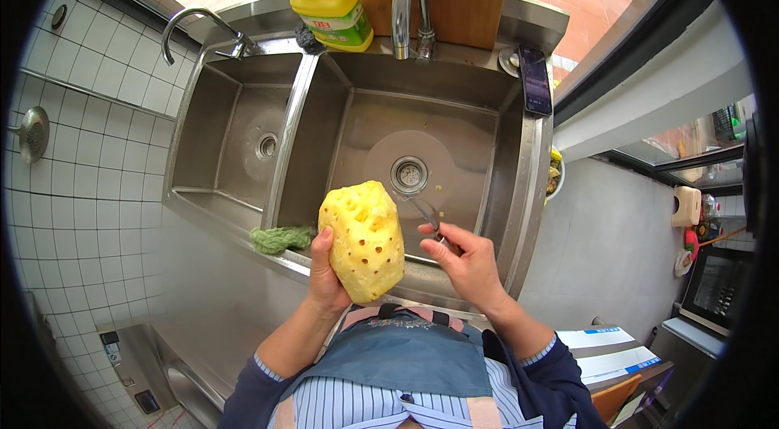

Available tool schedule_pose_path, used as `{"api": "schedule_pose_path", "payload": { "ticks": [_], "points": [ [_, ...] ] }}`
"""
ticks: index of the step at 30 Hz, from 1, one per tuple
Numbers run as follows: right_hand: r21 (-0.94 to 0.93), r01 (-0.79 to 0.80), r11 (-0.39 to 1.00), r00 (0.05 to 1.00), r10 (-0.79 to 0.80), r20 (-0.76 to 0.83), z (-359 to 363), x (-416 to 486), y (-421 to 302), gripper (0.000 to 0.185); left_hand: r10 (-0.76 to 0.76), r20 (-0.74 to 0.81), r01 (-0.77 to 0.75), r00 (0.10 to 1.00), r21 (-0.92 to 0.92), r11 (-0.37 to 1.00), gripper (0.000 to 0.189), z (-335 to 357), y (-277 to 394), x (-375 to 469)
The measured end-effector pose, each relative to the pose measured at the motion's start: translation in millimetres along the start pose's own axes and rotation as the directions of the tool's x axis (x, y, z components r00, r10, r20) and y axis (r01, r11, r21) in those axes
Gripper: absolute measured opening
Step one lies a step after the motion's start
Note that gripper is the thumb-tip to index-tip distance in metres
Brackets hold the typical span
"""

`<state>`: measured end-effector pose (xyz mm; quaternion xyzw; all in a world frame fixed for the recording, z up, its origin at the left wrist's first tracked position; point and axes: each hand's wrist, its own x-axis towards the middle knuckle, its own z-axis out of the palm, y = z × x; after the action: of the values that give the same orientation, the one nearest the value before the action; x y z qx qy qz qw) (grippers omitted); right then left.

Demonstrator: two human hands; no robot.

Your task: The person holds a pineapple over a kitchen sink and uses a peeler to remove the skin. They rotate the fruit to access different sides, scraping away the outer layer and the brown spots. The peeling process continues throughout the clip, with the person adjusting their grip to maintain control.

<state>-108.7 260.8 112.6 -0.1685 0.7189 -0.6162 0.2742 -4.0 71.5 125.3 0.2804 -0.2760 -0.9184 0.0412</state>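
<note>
My left hand (325,274) grips a peeled pineapple (368,246) by its left side, over the front edge of the large sink basin. The fruit is yellow, with gouged hollows in its upper part and brown eyes dotting the middle and lower part. To the right of the fruit, my right hand (468,255) holds a small metal tool (429,214) between thumb and fingers; its curved end points up and left, apart from the pineapple. Its exact kind cannot be told. Small yellow bits lie in the large basin (468,125) near the drain.
A green cloth (280,239) lies on the sink's front rim. Behind the basins stand a tall faucet (403,9), a second faucet (201,15) and a yellow soap jug (335,12). A phone (535,79) rests on the right rim, above a bin (555,173) holding peelings.
</note>
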Motion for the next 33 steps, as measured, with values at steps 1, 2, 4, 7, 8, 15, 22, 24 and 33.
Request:
{"api": "schedule_pose_path", "payload": {
  "ticks": [1,2,4,7,8,15,22,24,33],
  "points": [
    [0.039,-0.035,0.999,0.999,0.035,-0.006,-2.2,3.4,3.4,0.029,0.017,-0.003,-0.017,1.000,0.012,1.000,0.070,-0.3,0.2,-0.3],
    [0.017,0.026,1.000,1.000,-0.026,0.012,-2.0,4.1,4.2,0.029,0.016,-0.018,-0.016,1.000,0.017,1.000,0.068,-0.7,0.5,0.1],
    [0.040,-0.001,0.999,0.998,-0.001,0.055,-6.0,5.5,-7.9,0.034,0.004,-0.043,-0.003,0.999,0.028,1.000,0.066,-1.5,-2.1,4.1],
    [0.074,-0.020,0.997,0.998,0.016,0.053,-2.9,15.9,-13.6,0.046,0.096,-0.121,-0.073,0.988,0.186,0.980,0.063,-15.9,-8.3,5.4],
    [0.043,0.004,0.999,0.999,-0.006,0.045,1.5,22.9,-12.3,0.043,0.113,-0.117,-0.085,0.987,0.224,0.971,0.064,-14.7,-7.6,5.3],
    [0.157,-0.089,0.984,0.979,0.057,0.196,15.2,50.3,4.2,0.028,0.153,-0.098,-0.114,0.983,0.320,0.941,0.069,-23.6,-10.7,7.3],
    [0.050,-0.014,0.999,0.998,0.011,0.056,31.3,44.3,4.9,0.027,-0.012,-0.040,0.019,0.999,0.169,0.985,0.062,-39.2,-8.0,14.8],
    [-0.011,-0.031,0.999,0.997,0.031,0.065,25.4,41.0,6.1,0.028,-0.049,0.005,0.047,0.999,0.197,0.979,0.063,-36.5,-9.8,17.8],
    [-0.193,0.283,0.940,0.959,-0.277,0.056,-16.3,19.9,25.2,0.020,0.035,-0.014,-0.033,0.999,0.148,0.988,0.064,-5.3,-78.5,7.2]
  ]
}}
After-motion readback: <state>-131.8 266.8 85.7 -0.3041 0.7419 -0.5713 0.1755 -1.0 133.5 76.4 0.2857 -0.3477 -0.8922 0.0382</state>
